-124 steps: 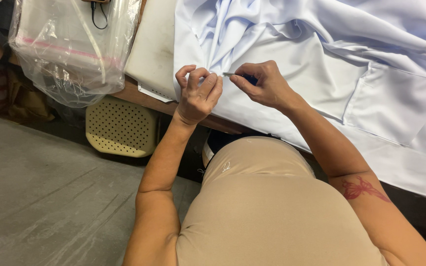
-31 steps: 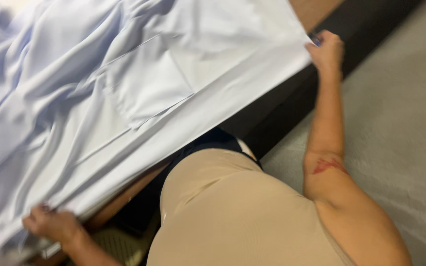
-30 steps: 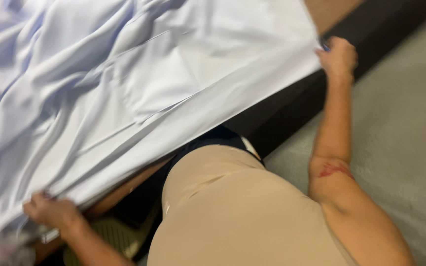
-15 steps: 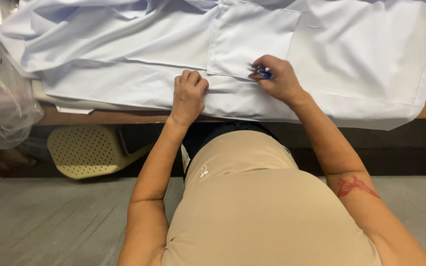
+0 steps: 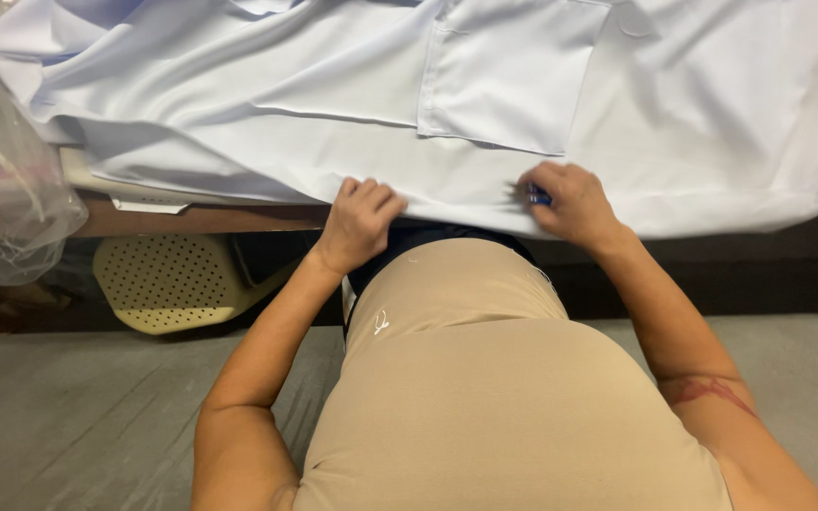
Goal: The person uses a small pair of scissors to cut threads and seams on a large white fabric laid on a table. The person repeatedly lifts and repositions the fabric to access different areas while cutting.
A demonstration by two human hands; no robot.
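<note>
gripping garment hem (image 5: 447,194) at table edge (image 5: 210,220), both hands

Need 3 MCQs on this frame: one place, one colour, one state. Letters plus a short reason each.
1. Where does the chest pocket of the garment lie?
A. Beyond the hands, between them
B. Left of the left hand
C. Over the table edge

2. What colour is the small tool in the right hand?
A. Red
B. Blue
C. Yellow

3. How does the left hand rest?
A. Flat, palm up
B. Raised off the cloth
C. Fingers curled on the hem

Answers:
1. A: the pocket sits above the gap between the two hands.
2. B: a blue tip shows at the fingers.
3. C: the knuckles are bent over the cloth edge.
</note>
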